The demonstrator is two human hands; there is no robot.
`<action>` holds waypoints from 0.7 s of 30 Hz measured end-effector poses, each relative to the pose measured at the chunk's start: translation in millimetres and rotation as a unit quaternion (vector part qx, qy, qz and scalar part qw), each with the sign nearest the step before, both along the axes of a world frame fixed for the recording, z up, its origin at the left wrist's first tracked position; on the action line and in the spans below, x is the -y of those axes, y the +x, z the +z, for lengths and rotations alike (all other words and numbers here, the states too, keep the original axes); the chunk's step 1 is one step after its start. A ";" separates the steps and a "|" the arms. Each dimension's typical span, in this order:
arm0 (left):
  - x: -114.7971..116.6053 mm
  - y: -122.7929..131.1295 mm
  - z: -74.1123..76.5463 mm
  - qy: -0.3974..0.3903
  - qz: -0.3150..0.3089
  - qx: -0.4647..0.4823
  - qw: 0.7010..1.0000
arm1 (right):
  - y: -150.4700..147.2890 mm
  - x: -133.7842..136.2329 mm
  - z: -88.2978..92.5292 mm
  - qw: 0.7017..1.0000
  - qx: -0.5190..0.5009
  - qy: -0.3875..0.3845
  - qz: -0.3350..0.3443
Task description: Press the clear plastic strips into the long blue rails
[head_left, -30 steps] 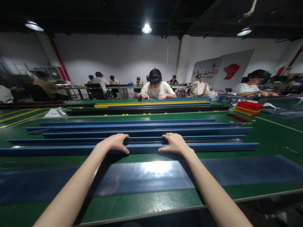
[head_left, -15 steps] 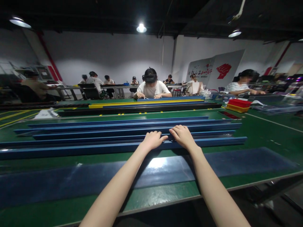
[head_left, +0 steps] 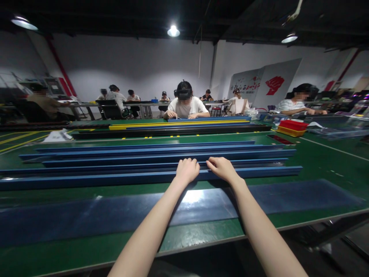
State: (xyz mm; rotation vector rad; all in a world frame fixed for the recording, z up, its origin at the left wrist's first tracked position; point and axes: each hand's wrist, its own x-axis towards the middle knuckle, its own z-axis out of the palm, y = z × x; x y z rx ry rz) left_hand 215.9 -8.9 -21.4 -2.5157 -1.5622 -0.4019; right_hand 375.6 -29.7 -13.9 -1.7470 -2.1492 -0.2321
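Observed: left hand (head_left: 188, 170) and right hand (head_left: 221, 167) at the nearest blue profile (head_left: 115, 180), fingers curled; grip hidden, cannot tell. Other blue profiles (head_left: 86, 163) beyond fingers. Handling appears underway; translucent sheet (head_left: 115, 211), this side of fingers, lies flat, separate.

Overall illumination is moderate, beneath a near-black ceiling (head_left: 115, 13). The middle lamp (head_left: 173, 30) is overexposed; the left lamp (head_left: 24, 23) and right lamp (head_left: 290, 38) appear less intense. The wall (head_left: 129, 65) is lit unevenly, darkening toward the left. Strong glare whitens part of the clear sheet (head_left: 288, 196); a smaller highlight marks the blue strips (head_left: 115, 179). The arms (head_left: 150, 227) cast soft shadows. Outer areas appear stretched and soft, with uprights leaning.
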 end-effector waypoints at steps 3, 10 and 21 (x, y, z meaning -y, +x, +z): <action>0.2 -0.2 -0.8 -0.002 -0.001 -0.002 1.000 | -1.4 0.5 -0.7 0.999 0.024 -0.030 -0.003; -0.5 -1.2 -0.1 0.002 -0.009 -0.003 1.000 | 0.8 -1.0 -2.5 0.998 0.031 -0.051 -0.008; -2.2 -1.9 1.3 -0.008 -0.008 -0.013 1.000 | 2.2 2.1 -0.6 1.000 0.002 -0.006 -0.009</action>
